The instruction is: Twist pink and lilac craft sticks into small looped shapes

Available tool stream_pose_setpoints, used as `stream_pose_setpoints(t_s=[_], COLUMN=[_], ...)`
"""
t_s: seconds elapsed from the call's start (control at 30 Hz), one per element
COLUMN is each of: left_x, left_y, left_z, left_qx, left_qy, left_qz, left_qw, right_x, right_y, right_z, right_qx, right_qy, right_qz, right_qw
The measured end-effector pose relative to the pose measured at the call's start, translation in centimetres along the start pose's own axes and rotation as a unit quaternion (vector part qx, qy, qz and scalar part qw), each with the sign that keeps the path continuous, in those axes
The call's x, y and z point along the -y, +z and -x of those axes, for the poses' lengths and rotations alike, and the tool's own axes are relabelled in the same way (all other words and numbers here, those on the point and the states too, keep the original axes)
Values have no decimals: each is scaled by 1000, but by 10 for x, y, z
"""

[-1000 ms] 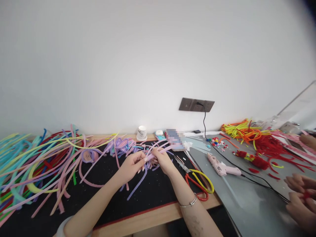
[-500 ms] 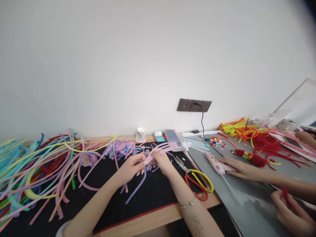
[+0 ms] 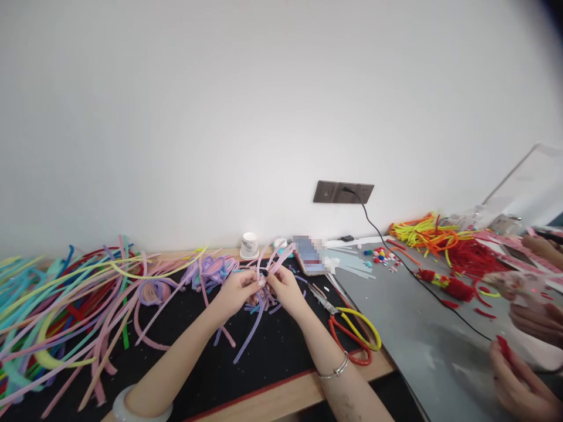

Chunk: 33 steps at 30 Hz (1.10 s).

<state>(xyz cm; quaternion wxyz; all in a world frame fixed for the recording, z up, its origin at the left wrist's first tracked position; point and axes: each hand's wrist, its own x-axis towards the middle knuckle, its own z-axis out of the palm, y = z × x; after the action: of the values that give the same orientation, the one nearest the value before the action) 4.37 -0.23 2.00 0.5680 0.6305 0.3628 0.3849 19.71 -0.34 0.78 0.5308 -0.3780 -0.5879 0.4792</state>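
Left hand (image 3: 241,295) and right hand (image 3: 285,290) pinch fuzzy stems (image 3: 280,259), partly hiding them! At their two o'clock, a pixelated phone (image 3: 308,255); at four, a co-worker's cropped hand (image 3: 518,384).

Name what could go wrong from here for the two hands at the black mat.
The pastel strips held in the left hand and right hand might slip or spread, since their loose ends fan out.
The scissors lie close beside the right forearm; the bracelet could catch on them.
The long strips heaped at the left overlap in a tangle, so pulling one may drag others along.
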Motion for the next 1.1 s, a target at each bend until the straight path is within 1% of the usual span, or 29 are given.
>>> stream_pose_setpoints(t_s=[0.07, 0.17, 0.33, 0.53, 0.63, 0.77, 0.87, 0.97, 1.03, 1.1], left_x=[2, 2, 3, 1, 0, -3, -6, -10, -11, -11], left_y=[1, 0, -5, -8, -9, -12, -11, -5, -1, 1], left_z=[1, 2, 2, 5, 6, 7, 10, 13, 14, 14], left_qx=[-5, 4, 24, 45, 50, 59, 69, 83, 86, 79], left_qy=[-4, -14, -13, -11, -15, -16, -22, -31, -33, -31], left_qz=[8, 15, 11, -12, -18, -40, -69, -98, -108, -115], left_qw=[1000, 1000, 1000, 999, 998, 997, 995, 991, 990, 990], right_x=[0, -1, 1, 3, 2, 2, 5, 6, 6, 4], right_y=[0, -3, -9, -14, -16, -16, -12, -6, -4, -3], right_z=[-1, -1, -1, 0, 0, 0, 2, 4, 4, 4], right_qx=[-8, -10, 27, 74, 82, 91, 89, 83, 68, 39], right_qy=[3, 19, 42, 36, 37, 54, 46, 10, -8, -12], right_qz=[12, 25, 40, 48, 47, 8, 3, -3, -14, -14], right_qw=[1000, 999, 998, 995, 995, 994, 995, 996, 998, 999])
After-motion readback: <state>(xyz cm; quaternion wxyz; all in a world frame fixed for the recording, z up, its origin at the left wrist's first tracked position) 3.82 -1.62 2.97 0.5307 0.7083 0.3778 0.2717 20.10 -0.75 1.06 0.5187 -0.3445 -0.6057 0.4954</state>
